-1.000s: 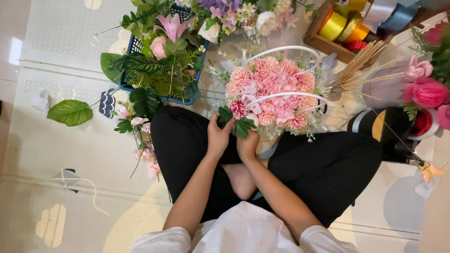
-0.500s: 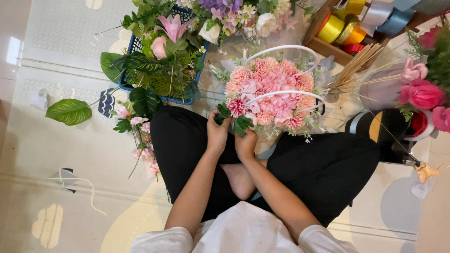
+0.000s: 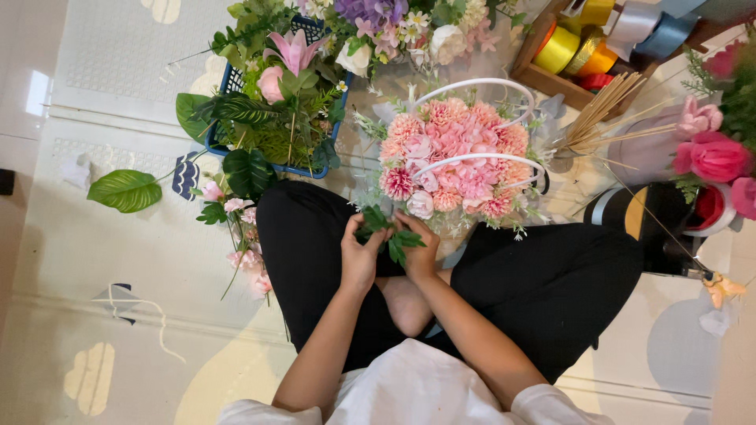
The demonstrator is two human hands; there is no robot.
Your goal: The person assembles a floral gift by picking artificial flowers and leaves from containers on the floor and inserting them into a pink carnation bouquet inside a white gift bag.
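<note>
I sit cross-legged on the floor in black trousers. A basket arrangement of pink flowers with white arched handles stands just beyond my knees. My left hand and my right hand are together at its near edge, both gripping a small green leafy sprig held against the lower front of the flowers. The sprig's leaves stick out between and below my fingers.
A blue crate of greenery and pink lilies stands at the left. Loose pink stems and a big green leaf lie on the pale floor. Ribbon spools sit in a wooden box, wooden sticks beside it, pink roses at right.
Both hands have stayed at the near edge of the arrangement, shifting slightly on the green sprig. The flower basket has not moved.
</note>
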